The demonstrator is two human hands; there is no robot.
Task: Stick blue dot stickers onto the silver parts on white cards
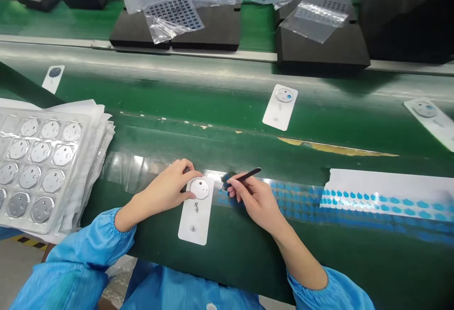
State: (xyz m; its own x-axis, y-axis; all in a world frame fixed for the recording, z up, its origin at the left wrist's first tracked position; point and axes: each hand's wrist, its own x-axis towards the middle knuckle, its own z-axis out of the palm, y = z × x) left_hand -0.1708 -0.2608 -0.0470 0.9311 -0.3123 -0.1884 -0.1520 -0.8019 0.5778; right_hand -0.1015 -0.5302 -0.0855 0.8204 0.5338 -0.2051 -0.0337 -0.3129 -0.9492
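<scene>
My left hand presses a round silvery disc part onto the top of a white card lying on the green bench edge. My right hand grips black tweezers, their tip down at a clear strip of small blue stickers just right of the card. Both sleeves are blue.
A stack of clear trays with several octagonal metal parts sits at the left. White cards with discs lie on the green conveyor belt. Black foam blocks with plastic sheets stand beyond. A white sticker sheet lies right.
</scene>
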